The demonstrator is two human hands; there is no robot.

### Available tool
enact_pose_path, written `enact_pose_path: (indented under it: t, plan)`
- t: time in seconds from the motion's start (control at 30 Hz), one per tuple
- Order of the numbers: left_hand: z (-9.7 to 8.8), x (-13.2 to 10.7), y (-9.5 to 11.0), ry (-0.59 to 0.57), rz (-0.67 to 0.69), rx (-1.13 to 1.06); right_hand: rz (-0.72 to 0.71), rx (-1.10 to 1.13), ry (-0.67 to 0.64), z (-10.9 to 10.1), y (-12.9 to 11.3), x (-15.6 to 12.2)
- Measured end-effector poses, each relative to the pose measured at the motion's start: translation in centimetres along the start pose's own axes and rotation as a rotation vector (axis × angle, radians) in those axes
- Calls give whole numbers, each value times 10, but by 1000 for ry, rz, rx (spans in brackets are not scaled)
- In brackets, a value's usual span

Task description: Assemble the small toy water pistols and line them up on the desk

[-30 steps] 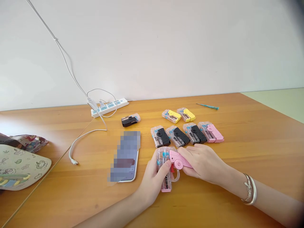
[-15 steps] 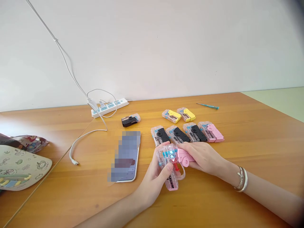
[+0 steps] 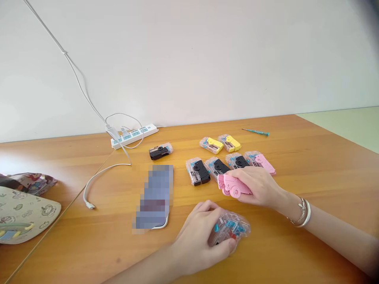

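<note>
Clear plastic water-pistol body [image 3: 232, 228] lies under your left hand [image 3: 195, 242], near the front of the orange wooden desk [image 3: 319, 177], slightly blurred, with blue and red inner parts showing through it. Your left fingers [image 3: 207, 209] curl over it, so that hand is closed on it, though how tightly you cannot tell. Your right hand [image 3: 259, 187] is well apart from the left, pinching a pink plastic pistol piece [image 3: 233, 186], whose end juts out beyond your fingers toward the toys on the desk. Both pieces look light, stiff and smooth, so they may slip; hold the clear body by its broad sides rather than the small blue parts, and the pink piece by its flat faces. Just beyond your right hand lies a row of clear-packed pistols, black ones [image 3: 197, 171] and a pink one [image 3: 259, 162], with yellow ones [image 3: 220, 144] behind. A lone black one [image 3: 160, 151] sits further left, beside a pixelated phone [image 3: 154, 197]. Farther off are a white power strip [image 3: 134, 136], a white cable [image 3: 100, 177], a thin teal screwdriver [image 3: 255, 132] and a patterned fabric bag [image 3: 25, 215].
</note>
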State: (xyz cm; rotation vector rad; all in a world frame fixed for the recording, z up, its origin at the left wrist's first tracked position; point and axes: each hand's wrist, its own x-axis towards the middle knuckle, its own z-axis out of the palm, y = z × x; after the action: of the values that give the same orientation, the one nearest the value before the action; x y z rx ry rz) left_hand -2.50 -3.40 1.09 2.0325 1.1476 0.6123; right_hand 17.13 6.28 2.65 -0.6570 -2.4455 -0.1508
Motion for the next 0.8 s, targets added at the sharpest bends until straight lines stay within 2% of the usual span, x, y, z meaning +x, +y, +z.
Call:
enact_pose_path:
  t: [0.1,0.3,0.4,0.47,0.67,0.8]
  plan:
    - [0,1,0,-43,33,26,-3,39,-60,-1,-4,1]
    - [-2,1,2,-11,16,65,-4,85,-162,-4,-10,4]
    - [-1,1,0,-8,13,74,-18,134,-172,-7,-13,7]
    - [0,1,-3,45,-9,35,-18,174,-160,-9,-14,8]
    - [4,-4,-11,350,-183,-306,25,119,-128,-5,-17,4]
    - [3,-5,-10,446,-121,-272,-100,56,-112,-2,-20,3]
